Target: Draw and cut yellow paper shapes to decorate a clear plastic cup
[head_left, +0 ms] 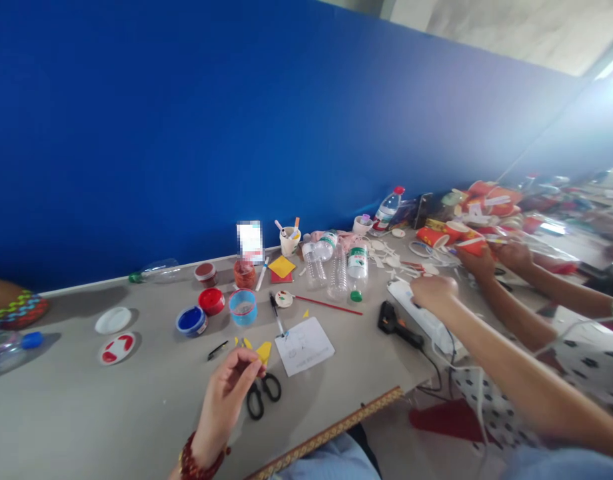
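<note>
My left hand [231, 387], with a red bead bracelet, hovers over the table in a pinch. Just behind its fingertips is a yellow paper piece [264, 351]; whether it is held I cannot tell. Black-handled scissors [263, 396] lie beside that hand, blades hidden. Stretched out to the right, my right hand [434, 293] is curled at the white power strip [409, 300]; anything in its fingers is hidden. A black glue gun [399, 325] lies left of the strip. Between my hands are a white paper sheet [306, 347] with drawing and a pen [276, 313].
Paint jars in blue [191, 321] and red [211, 301] stand left of a blue-rimmed cup [243, 308]. Plastic bottles [357, 267], a red brush [329, 305] and a marker cup [289, 241] lie farther back. At right, a co-worker's hands [479, 263] handle red paper cups [432, 237].
</note>
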`<action>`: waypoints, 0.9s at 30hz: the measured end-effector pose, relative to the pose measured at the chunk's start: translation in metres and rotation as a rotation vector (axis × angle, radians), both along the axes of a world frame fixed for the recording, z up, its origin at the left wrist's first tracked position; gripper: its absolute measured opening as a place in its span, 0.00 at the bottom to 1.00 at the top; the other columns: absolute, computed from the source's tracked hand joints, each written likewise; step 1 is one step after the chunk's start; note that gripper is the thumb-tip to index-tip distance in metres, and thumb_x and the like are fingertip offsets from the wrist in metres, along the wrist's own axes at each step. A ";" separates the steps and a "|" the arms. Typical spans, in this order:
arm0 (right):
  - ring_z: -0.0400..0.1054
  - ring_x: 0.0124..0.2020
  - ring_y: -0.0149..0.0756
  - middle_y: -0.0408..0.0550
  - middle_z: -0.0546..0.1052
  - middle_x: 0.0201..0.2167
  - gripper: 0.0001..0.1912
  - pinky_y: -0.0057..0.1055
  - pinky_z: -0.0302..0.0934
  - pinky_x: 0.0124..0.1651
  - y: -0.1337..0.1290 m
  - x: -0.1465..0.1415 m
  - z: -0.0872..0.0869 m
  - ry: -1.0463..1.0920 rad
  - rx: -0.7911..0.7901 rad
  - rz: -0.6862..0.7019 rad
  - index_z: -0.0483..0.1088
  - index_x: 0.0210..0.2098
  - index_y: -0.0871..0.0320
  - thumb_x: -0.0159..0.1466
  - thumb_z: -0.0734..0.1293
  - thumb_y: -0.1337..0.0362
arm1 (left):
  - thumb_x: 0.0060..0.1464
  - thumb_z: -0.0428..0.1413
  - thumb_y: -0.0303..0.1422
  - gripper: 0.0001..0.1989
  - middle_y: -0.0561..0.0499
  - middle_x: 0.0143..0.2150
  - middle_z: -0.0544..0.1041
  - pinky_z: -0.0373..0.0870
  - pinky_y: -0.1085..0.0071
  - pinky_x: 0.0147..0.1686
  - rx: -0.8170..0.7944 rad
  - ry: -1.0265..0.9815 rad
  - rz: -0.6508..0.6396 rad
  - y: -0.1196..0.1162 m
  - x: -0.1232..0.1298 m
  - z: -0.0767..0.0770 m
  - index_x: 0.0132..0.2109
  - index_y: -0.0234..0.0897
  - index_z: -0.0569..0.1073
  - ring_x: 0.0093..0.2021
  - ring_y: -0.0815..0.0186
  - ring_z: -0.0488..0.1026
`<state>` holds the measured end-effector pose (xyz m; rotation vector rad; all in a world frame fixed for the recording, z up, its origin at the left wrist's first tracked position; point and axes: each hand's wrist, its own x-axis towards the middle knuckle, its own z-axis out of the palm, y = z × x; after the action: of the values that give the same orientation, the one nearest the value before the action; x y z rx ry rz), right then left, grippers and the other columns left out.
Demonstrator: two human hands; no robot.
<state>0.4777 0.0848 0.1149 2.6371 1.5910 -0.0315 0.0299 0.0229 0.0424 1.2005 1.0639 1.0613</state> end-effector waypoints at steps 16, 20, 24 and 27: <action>0.67 0.27 0.33 0.44 0.73 0.25 0.15 0.27 0.60 0.31 -0.029 -0.275 -0.075 1.591 0.141 0.579 0.68 0.30 0.58 0.59 0.69 0.52 | 0.54 0.61 0.38 0.11 0.54 0.27 0.73 0.66 0.75 0.31 0.004 -0.205 0.155 0.000 0.014 -0.005 0.33 0.34 0.71 0.28 0.71 0.69; 0.63 0.25 0.31 0.42 0.70 0.22 0.16 0.27 0.57 0.29 -0.029 -0.274 -0.080 1.599 0.101 0.546 0.67 0.27 0.59 0.59 0.68 0.52 | 0.55 0.60 0.38 0.11 0.54 0.27 0.72 0.67 0.75 0.31 0.016 -0.163 0.163 0.003 0.013 -0.008 0.33 0.34 0.72 0.28 0.70 0.70; 0.61 0.24 0.30 0.40 0.68 0.21 0.15 0.26 0.55 0.29 -0.030 -0.270 -0.085 1.579 0.121 0.527 0.67 0.26 0.59 0.59 0.68 0.53 | 0.56 0.58 0.38 0.11 0.53 0.26 0.72 0.67 0.75 0.31 0.019 -0.081 0.152 0.007 0.011 -0.006 0.32 0.34 0.72 0.28 0.69 0.70; 0.60 0.24 0.30 0.40 0.67 0.21 0.14 0.26 0.54 0.28 -0.030 -0.267 -0.088 1.562 0.115 0.508 0.67 0.26 0.59 0.58 0.68 0.54 | 0.56 0.57 0.39 0.11 0.53 0.28 0.73 0.67 0.74 0.32 0.009 -0.057 0.158 0.008 0.009 -0.005 0.34 0.34 0.72 0.30 0.69 0.70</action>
<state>0.2103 0.0545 0.0264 1.9473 2.4008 -2.4109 0.0385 0.0305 0.0375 1.1008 1.1244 1.2165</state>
